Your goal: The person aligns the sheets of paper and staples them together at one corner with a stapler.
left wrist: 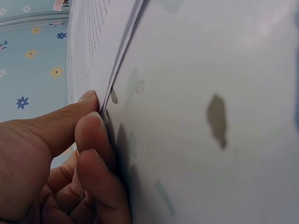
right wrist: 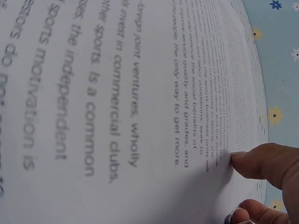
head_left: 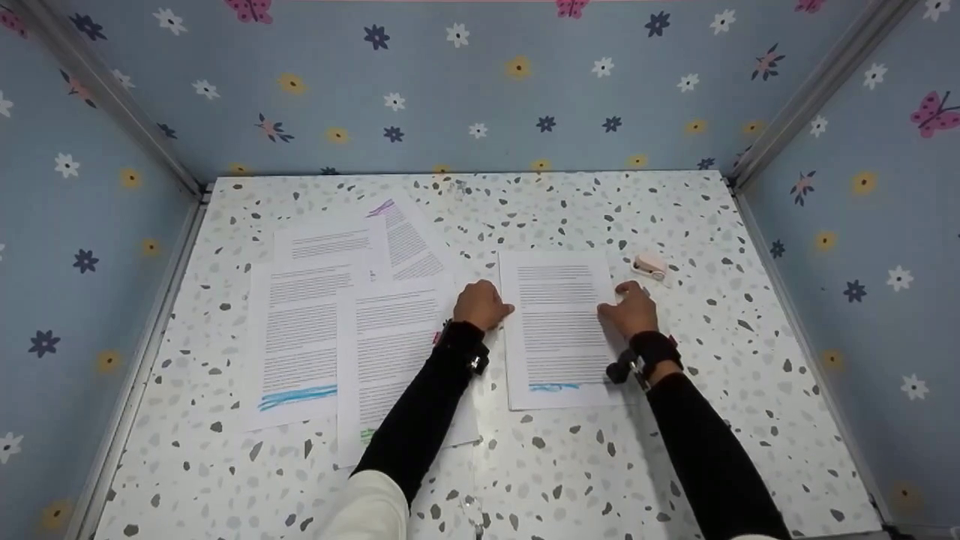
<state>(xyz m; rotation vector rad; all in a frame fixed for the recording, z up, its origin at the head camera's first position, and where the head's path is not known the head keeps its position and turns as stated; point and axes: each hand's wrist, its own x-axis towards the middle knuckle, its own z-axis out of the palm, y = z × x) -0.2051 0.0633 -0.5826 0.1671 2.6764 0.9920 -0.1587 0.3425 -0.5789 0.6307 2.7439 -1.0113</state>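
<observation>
Head view: high at the near side, facing forward and down from well back, taking in the white, grey-speckled tabletop, the blue, flower-printed wall panels, the left hand and the right hand. Left wrist view: very near, turned sideways, facing along the edge of the printed white paper stack. Right wrist view: close over the stack's print, likewise turned. Each wrist view shares its own hand, the stack and some wall with the head view.
</observation>
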